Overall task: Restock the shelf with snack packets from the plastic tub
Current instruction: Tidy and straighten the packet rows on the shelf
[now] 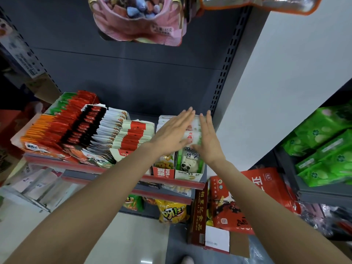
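Here, in the head view, both arms are reaching up from the bottom edge toward a shelf (114, 169) with a red front rail. The left hand (172, 133) is lying flat, fingers straight and together, pressing on top of a row of white-and-green snack packets (192, 130) standing in an open display box (188, 175). The right hand (208, 139) is sitting at about 3 o'clock of the left, fingers straight along the row's right side, its thumb touching the packets near the front; neither hand is curling round anything. The front packet, showing a panda print (185, 164), is standing upright at 6 o'clock of the hands. Just beside that box, at its 9 o'clock, a red-and-white box of yellow snacks (163, 168) is touching it. Farther toward 9 o'clock, rows of red-and-white, white, black, red and orange sachets (76, 130) are leaning in trays along the shelf. At 12 o'clock, a pink bag of sweets (137, 20) is hanging overhead. At 3 o'clock, green packets (327, 145) are filling a neighbouring rack. At 5 o'clock, large red bags (253, 199) and a brown carton (199, 216) are piled low down, with a yellow snack bag (172, 211) on a lower shelf at 6 o'clock. The plastic tub is not identifiable here.
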